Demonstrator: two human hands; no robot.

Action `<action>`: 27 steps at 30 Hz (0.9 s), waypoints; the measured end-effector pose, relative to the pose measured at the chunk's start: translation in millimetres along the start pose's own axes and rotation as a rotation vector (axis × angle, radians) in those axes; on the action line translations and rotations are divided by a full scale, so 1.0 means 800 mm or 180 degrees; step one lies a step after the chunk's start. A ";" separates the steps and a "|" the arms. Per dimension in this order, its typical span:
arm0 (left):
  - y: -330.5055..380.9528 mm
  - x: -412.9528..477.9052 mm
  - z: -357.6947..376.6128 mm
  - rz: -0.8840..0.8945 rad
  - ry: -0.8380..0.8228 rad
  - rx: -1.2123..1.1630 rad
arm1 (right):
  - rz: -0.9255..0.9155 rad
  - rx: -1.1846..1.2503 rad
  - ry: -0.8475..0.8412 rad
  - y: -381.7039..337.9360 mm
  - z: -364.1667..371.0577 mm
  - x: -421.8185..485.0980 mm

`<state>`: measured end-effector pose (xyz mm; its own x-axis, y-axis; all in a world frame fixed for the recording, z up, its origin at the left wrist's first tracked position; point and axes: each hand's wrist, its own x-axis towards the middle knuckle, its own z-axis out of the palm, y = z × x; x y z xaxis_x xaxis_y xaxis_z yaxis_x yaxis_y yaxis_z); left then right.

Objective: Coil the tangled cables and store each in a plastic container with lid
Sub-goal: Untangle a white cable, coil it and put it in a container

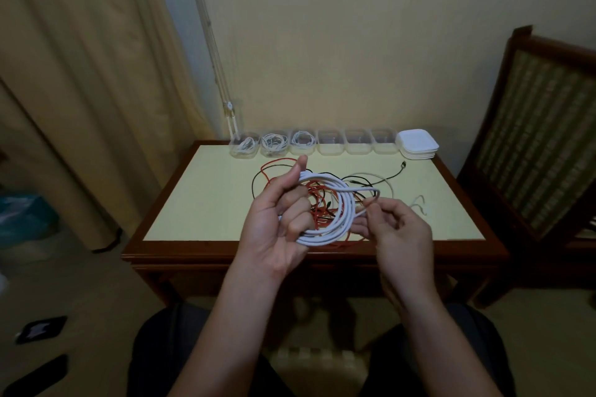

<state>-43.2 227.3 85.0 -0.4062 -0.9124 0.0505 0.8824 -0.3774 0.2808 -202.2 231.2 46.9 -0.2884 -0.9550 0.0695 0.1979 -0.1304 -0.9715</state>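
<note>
— Left hand [280, 219], what's it got?
— It's raised over the table [209, 196], palm toward the person, thumb up, fingers curled round a white cable coil [322, 235]. Several loops hang from that grip.
— And the right hand [400, 232]?
— A bit blurred, just beside the coil. Its thumb and fingertips pinch the same white cable where the strand bends sharply out of the loops.
— Where's the rest of the tangle?
— Flat on the tabletop under both hands: a tangle of red and black cables [317, 192], partly seen through the coil. A dark cable with a plug [403, 164] trails off toward the back right, and a thin white cable end [419, 203] lies just right of the right hand.
— The containers?
— Six clear ones in a row along the far edge, none lidded. The first container [245, 147], the second container [274, 143] and the third container [303, 140], counting from the left, each hold a coiled white cable. The fourth container [330, 142], fifth container [358, 140] and sixth container [383, 140] show only their own clear plastic.
— Lids?
— A stack of white lids [417, 142] sits at the right end of the row, touching the last one.
— Anything around?
— A wooden chair [532, 126] at the right, a curtain [80, 74] at the left.
</note>
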 end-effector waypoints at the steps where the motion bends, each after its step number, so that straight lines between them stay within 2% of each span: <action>1: -0.001 0.001 -0.002 0.0023 -0.0002 -0.0003 | 0.0186 0.0403 -0.0020 -0.003 0.005 -0.004; 4: -0.003 0.001 0.000 0.0117 0.0179 0.0066 | 0.0425 0.0972 -0.0111 -0.012 0.017 -0.017; 7: -0.009 0.003 0.007 0.0312 0.0532 0.0300 | 0.0531 0.1059 -0.0280 -0.020 0.019 -0.026; 9: -0.014 0.006 0.009 0.0510 0.0783 0.0508 | 0.0706 0.1098 -0.0594 -0.023 0.018 -0.027; 12: -0.020 0.011 0.008 0.0840 0.1092 0.0907 | 0.1143 0.1164 -0.1233 -0.024 0.021 -0.026; 16: -0.027 0.014 0.001 0.1337 0.1353 0.1701 | 0.1591 0.1570 -0.1345 -0.017 0.022 -0.026; 19: -0.032 0.014 -0.007 0.1531 0.1502 0.2268 | 0.1551 0.1509 -0.1515 -0.020 0.020 -0.029; 24: -0.022 0.007 -0.014 0.0935 0.1366 0.3070 | 0.1222 0.0633 -0.1421 -0.018 0.003 -0.015; 27: -0.016 0.008 -0.010 0.0530 0.1121 0.2760 | 0.1203 0.0362 -0.1475 -0.017 -0.009 -0.006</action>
<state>-55.3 224.9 73.9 -0.0715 -0.9926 -0.0981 0.3814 -0.1181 0.9168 -210.5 239.8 58.2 0.2541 -0.9540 -0.1593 0.3132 0.2370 -0.9196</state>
